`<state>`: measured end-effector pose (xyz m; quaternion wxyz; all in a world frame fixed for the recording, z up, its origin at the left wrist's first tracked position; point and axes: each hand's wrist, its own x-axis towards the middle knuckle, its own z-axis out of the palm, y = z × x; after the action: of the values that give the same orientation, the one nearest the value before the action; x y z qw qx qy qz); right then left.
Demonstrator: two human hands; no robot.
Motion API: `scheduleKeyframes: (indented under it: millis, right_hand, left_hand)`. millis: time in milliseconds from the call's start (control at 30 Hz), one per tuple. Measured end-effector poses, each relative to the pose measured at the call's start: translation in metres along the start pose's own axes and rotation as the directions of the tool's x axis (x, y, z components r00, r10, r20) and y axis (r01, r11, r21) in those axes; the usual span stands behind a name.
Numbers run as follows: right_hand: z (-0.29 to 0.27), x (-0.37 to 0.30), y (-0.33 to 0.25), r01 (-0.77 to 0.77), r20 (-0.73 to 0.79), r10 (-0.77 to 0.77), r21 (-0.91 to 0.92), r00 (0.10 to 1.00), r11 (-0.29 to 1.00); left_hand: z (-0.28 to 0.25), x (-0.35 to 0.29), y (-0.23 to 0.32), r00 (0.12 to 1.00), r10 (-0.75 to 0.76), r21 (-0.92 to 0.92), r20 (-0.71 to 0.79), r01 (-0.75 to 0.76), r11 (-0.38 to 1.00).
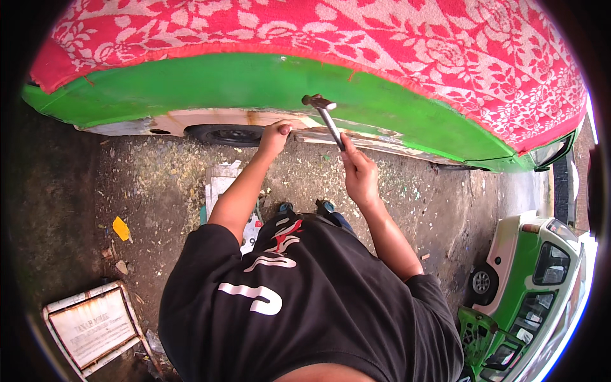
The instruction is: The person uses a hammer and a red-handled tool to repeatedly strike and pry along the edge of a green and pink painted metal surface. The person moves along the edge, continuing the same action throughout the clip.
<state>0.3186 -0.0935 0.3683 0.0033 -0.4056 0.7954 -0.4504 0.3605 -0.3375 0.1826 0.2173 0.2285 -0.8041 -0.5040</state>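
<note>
My right hand (361,175) is closed round the handle of a hammer (329,121). Its metal head is raised in front of the green side panel of a vehicle (210,86). To its left, my left hand (275,139) is closed in a fist beside the lower edge of that vehicle, close to a black wheel (232,134). Whatever its fingers may hold is hidden. Along the bottom of the panel, the paint gives way to a pale, rusty, patched strip (369,130).
A red and white floral cloth (305,28) covers the vehicle's upper part. Paint flakes litter the concrete ground (165,184), with a yellow scrap (121,228) at left. A framed sign (95,325) stands lower left. Another green and white vehicle (528,286) is at right.
</note>
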Motion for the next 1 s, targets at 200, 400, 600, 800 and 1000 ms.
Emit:
scheduleKeyframes:
  millis: [200,400,600,800,1000]
  right_hand:
    - [-0.011,-0.026,0.025,-0.384,0.079,0.378,0.087,0.922,0.919]
    - [-0.017,-0.054,0.042,-0.464,0.053,0.461,0.108,0.886,0.879]
    - [-0.026,-0.074,0.056,-0.607,0.029,0.606,0.054,0.795,0.793]
    - [-0.036,-0.083,0.069,-0.614,-0.007,0.617,0.098,0.787,0.783]
    - [-0.053,-0.075,0.081,-0.605,0.047,0.604,0.093,0.796,0.79]
  left_hand:
    - [-0.006,-0.02,0.002,0.977,0.188,-0.132,-0.103,-0.2,0.971]
    - [0.002,-0.025,0.006,0.965,0.248,-0.169,-0.091,-0.26,0.951]
    - [0.002,-0.022,0.013,0.971,0.235,-0.173,-0.047,-0.24,0.955]
    - [0.007,-0.018,0.019,0.951,0.29,-0.134,-0.101,-0.302,0.944]
    - [0.014,-0.014,0.028,0.983,0.13,-0.101,-0.129,-0.144,0.984]
